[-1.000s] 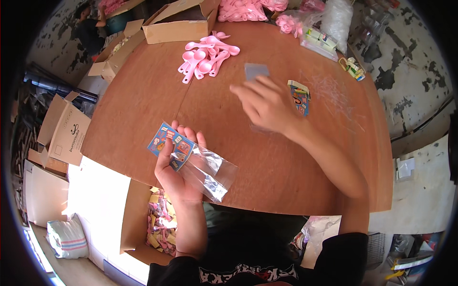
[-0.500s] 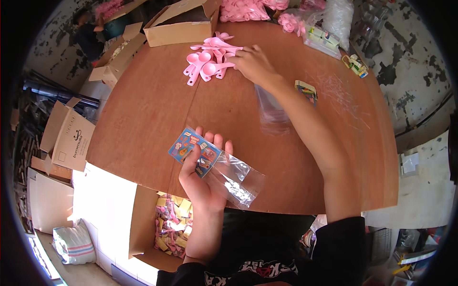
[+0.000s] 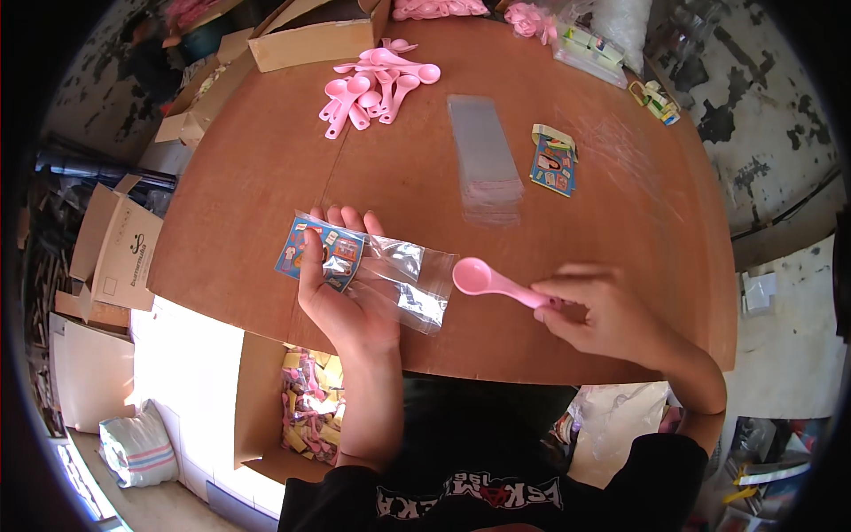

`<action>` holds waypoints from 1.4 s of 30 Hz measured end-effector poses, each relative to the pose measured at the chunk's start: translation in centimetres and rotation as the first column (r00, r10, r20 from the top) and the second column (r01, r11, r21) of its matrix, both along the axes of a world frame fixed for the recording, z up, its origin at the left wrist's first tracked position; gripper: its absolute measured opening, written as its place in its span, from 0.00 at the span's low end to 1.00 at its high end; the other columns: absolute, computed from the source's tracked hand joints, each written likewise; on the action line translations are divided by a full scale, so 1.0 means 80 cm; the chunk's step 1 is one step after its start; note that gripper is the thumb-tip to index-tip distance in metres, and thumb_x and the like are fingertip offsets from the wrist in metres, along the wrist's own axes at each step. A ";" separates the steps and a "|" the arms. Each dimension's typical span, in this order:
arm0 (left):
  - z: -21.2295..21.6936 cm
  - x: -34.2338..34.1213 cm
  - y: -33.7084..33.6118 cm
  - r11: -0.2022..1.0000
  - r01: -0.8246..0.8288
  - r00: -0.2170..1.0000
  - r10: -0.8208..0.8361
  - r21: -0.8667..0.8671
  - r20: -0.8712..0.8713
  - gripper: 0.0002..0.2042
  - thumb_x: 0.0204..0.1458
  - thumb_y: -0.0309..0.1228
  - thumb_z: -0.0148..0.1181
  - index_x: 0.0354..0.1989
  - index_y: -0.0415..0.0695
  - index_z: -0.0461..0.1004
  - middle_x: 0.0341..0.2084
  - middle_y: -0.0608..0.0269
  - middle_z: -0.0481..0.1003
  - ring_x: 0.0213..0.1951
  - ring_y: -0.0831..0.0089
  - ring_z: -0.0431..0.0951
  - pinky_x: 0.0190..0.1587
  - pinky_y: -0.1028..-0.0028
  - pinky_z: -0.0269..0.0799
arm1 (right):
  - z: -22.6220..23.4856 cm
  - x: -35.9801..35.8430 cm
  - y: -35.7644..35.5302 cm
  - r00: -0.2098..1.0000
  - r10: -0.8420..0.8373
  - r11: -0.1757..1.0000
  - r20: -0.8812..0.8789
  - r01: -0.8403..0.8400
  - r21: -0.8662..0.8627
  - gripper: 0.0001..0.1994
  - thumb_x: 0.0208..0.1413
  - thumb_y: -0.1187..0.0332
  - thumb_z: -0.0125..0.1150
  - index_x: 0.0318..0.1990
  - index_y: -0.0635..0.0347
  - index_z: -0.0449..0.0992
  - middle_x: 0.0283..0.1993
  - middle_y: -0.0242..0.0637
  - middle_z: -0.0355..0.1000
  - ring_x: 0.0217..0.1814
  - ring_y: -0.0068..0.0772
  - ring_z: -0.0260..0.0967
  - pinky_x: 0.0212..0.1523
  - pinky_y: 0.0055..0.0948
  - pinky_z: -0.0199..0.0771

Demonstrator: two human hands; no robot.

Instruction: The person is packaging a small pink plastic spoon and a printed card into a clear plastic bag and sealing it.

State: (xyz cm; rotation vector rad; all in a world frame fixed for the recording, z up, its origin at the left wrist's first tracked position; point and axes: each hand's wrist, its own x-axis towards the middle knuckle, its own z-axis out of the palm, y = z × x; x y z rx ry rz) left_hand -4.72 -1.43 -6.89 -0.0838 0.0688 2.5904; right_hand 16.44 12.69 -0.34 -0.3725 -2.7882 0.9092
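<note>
My left hand holds a clear plastic bag with a blue printed card inside its left end, the thumb pressed on the card. The bag's other end points right. Pinched by its handle in my right hand is a pink plastic spoon, its bowl close to that end of the bag but apart from it. Further off lies a pile of pink spoons. A stack of flat clear bags and a small stack of printed cards rest beyond my hands.
An open carton below the table's front edge contains many packed pink and yellow pieces. Another cardboard box stands at the far edge, near bags of pink items. Thin clear strips lie on the right of the brown table.
My right hand has come back from the spoon pile with one pink spoon, uncovering the bag and card stacks. My left hand with the bag has shifted slightly left and away from me.
</note>
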 end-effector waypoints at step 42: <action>0.081 0.095 0.013 0.803 -0.280 0.418 -0.391 -0.526 -0.820 0.09 0.61 0.25 0.51 0.44 0.33 0.75 0.24 0.61 0.78 0.28 0.81 0.78 0.29 0.80 0.73 | 0.123 -0.031 -0.015 0.985 -0.170 0.984 0.001 0.170 0.059 0.04 0.45 0.76 0.65 0.28 0.67 0.78 0.28 0.38 0.74 0.30 0.35 0.73 0.32 0.27 0.71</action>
